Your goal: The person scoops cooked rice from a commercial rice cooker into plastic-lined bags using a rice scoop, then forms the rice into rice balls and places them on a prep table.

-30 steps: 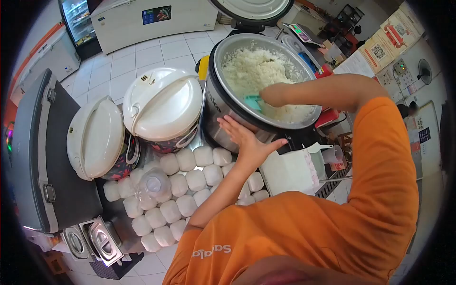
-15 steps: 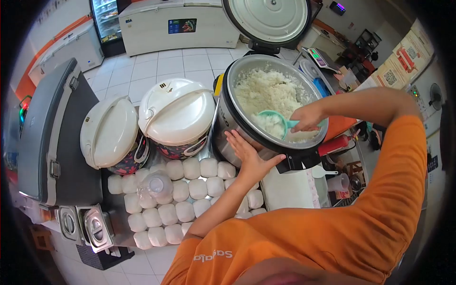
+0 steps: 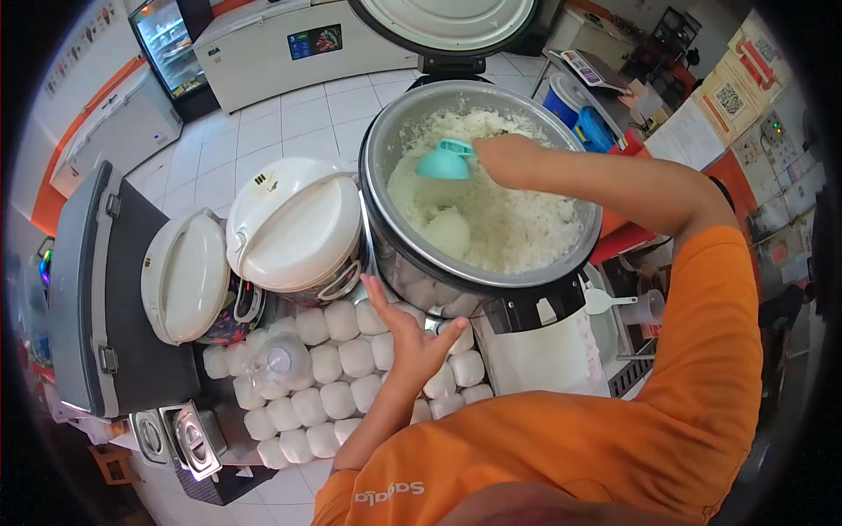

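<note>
My right hand (image 3: 509,160) is closed round the handle of a teal rice scoop (image 3: 445,167), inside the large rice cooker (image 3: 379,175). Its bowl is turned over above the white rice (image 3: 526,223). Beneath it, a smooth rounded mound of rice (image 3: 447,232) sits near the pot's front left. My left hand (image 3: 414,342) has its fingers spread, with nothing in it, in front of the cooker's body and over rows of white rounded bundles (image 3: 338,399). A clear plastic container (image 3: 281,364) rests on these bundles.
Two white-lidded food jars (image 3: 294,223) stand left of the cooker, beside a grey cool box (image 3: 118,298). The cooker's lid (image 3: 447,19) is raised at the back. A white paddle (image 3: 605,301) lies at right, near a scale (image 3: 583,67).
The scoop has moved left and up in the pot and turned over; a rounded rice mound now shows below it. My left hand has come off the cooker's side, and the view has shifted.
</note>
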`<state>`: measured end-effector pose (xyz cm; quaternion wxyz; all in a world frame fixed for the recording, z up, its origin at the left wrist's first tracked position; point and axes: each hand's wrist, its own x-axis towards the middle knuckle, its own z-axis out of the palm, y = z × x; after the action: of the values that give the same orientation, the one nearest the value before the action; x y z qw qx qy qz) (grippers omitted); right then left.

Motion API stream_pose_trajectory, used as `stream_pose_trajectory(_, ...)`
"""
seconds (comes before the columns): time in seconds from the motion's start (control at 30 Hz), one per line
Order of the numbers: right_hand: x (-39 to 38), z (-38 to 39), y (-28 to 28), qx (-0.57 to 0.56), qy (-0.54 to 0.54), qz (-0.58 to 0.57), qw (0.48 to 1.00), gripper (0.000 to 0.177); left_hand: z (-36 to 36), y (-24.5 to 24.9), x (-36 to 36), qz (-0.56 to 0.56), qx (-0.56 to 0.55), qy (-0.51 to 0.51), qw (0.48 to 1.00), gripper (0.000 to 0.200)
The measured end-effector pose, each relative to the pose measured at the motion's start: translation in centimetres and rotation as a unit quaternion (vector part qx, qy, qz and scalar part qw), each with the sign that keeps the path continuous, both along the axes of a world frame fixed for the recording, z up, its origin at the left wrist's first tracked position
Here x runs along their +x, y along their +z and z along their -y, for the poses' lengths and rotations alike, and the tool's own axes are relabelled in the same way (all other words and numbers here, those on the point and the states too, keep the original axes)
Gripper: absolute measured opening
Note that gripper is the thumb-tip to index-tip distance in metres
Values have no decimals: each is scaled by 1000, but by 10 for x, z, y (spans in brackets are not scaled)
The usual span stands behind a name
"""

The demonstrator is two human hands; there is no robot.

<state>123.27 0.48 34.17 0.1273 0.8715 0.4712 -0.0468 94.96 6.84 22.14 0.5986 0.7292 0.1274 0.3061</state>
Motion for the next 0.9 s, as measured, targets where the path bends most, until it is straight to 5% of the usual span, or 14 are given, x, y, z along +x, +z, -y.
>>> stream_pose_trajectory(0.2, -8, -1, -25, -131, 18, -53, 990, 15, 4, 12, 6, 20, 40, -27, 999, 128)
stream_pose_trajectory(0.27, -11, -5, -29, -283, 72, -78, 953, 17, 6, 13, 7, 26, 43, -35, 998, 129)
stream_pose_trajectory(0.4, 4, 14, -61, -296, 143, -142, 934, 26, 9, 10, 7, 33, 35, -41, 998, 128)
stream_pose_trajectory(0.47, -22, 16, -35, -323, 115, -186, 921, 34, 9, 12, 2, 27, 35, -39, 998, 127)
stream_pose_trajectory(0.5, -32, 17, -23, -325, 115, -185, 920, 34, 10, 14, 2, 25, 36, -33, 998, 125)
stream_pose_trajectory(0.57, -47, 21, -9, -226, -60, -275, 933, 37, 10, 23, 3, 30, 107, -37, 993, 124)
stream_pose_trajectory(0.6, -50, 23, -7, -227, -60, -274, 933, 37, 10, 27, 2, 35, 180, -42, 982, 124)
stream_pose_trajectory(0.9, -58, 45, 43, -128, -12, -370, 920, 36, 14, 30, 4, 55, 151, -64, 985, 121)
